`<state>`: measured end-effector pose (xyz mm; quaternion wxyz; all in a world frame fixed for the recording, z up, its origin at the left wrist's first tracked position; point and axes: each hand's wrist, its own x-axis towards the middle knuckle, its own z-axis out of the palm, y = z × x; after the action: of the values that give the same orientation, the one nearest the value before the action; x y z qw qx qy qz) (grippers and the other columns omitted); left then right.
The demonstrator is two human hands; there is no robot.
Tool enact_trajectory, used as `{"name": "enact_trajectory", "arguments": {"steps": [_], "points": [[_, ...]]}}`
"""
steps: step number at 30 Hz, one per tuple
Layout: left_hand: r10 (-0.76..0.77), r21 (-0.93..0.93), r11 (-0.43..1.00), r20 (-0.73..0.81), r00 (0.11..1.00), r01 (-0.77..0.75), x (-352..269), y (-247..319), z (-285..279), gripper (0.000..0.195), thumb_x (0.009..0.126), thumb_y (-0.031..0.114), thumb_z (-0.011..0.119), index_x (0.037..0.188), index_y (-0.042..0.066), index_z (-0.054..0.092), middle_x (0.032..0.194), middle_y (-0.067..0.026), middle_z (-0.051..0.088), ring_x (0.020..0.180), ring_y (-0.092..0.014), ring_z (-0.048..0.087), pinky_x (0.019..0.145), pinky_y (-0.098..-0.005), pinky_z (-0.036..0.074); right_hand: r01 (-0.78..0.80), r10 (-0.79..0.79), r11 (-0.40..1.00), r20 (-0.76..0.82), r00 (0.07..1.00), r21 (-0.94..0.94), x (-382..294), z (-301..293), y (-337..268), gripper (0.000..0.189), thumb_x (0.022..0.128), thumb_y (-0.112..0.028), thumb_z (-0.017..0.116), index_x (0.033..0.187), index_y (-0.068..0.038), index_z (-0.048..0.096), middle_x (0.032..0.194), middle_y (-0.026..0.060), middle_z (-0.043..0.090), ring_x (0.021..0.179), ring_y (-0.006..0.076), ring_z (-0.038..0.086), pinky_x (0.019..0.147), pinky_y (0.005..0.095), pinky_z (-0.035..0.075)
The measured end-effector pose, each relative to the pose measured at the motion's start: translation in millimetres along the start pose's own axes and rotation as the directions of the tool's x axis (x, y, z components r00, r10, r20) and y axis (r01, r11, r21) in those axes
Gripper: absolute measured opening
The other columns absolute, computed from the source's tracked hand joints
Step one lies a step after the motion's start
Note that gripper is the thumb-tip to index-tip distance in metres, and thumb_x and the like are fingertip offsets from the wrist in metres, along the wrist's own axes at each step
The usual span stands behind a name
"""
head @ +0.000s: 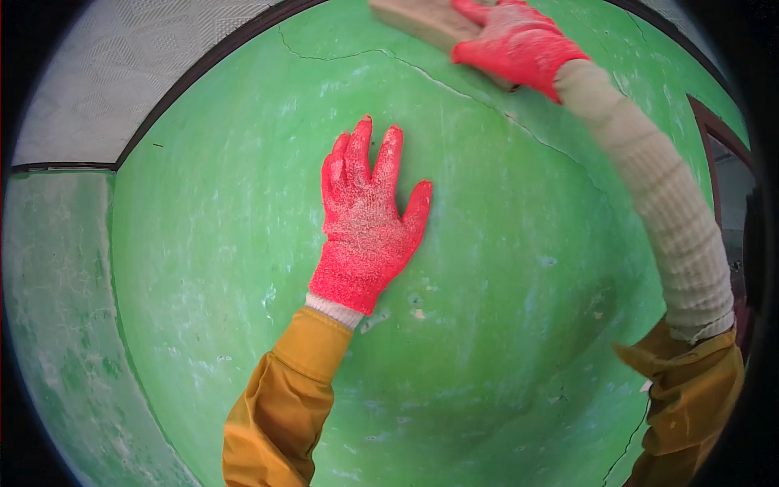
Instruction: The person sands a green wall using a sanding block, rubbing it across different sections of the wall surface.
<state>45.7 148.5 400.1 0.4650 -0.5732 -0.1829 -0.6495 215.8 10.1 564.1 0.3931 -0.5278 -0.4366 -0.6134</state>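
A green painted wall fills most of the view, scuffed with pale patches. My left hand, in a dusty red knit glove, rests on it palm down with fingers apart and nothing held. Up at the top right, my right hand, gloved the same way, grips a flat tan block, perhaps a wooden float or sanding block. Its upper end is cut off by the picture's edge. The block lies against or very close to the wall; which of the two I cannot tell.
A long crack runs across the upper wall, and another crack is at lower right. Dark trim borders a patterned white ceiling. An adjoining wall meets it at left; a brown door or window frame stands at right.
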Motion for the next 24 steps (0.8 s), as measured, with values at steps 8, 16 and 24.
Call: {"name": "enact_trajectory", "arguments": {"steps": [8,16,24], "points": [[-0.09,-0.052,0.995,-0.031,0.995,0.088,-26.5,-53.2,-11.0,0.062,0.087,0.03,0.067,0.14,0.005,0.048,0.148,-0.0228,0.037,0.135,-0.044,0.035,0.113,-0.0542,0.028,-0.26,0.264,0.964,-0.088,0.961,0.055,47.6,52.1,166.2,0.069,0.081,-0.054,0.064,0.139,-0.017,0.058,0.155,0.0036,0.042,0.127,0.0225,0.055,0.103,0.0326,0.04],[0.003,-0.084,0.996,-0.019,1.0,-0.004,-26.0,-55.8,-16.4,0.064,0.087,0.034,0.065,0.14,0.003,0.048,0.148,-0.0212,0.038,0.135,-0.043,0.035,0.114,-0.0546,0.027,0.038,-0.033,0.996,0.053,0.998,-0.082,29.9,19.1,-103.9,0.075,0.076,-0.047,0.053,0.145,-0.018,0.047,0.106,0.0264,0.067,0.094,0.0346,0.069,0.081,0.0431,0.054],[0.027,-0.188,0.982,-0.026,0.999,-0.032,-30.4,-48.3,-10.4,0.064,0.087,0.032,0.066,0.141,0.003,0.046,0.149,-0.0222,0.037,0.136,-0.044,0.033,0.114,-0.0539,0.028,-0.261,0.259,0.965,-0.302,0.917,0.034,58.2,52.4,27.8,0.081,0.08,-0.055,0.061,0.149,-0.016,0.044,0.122,0.0156,0.068,0.112,0.0286,0.063,0.096,0.0392,0.046]]}}
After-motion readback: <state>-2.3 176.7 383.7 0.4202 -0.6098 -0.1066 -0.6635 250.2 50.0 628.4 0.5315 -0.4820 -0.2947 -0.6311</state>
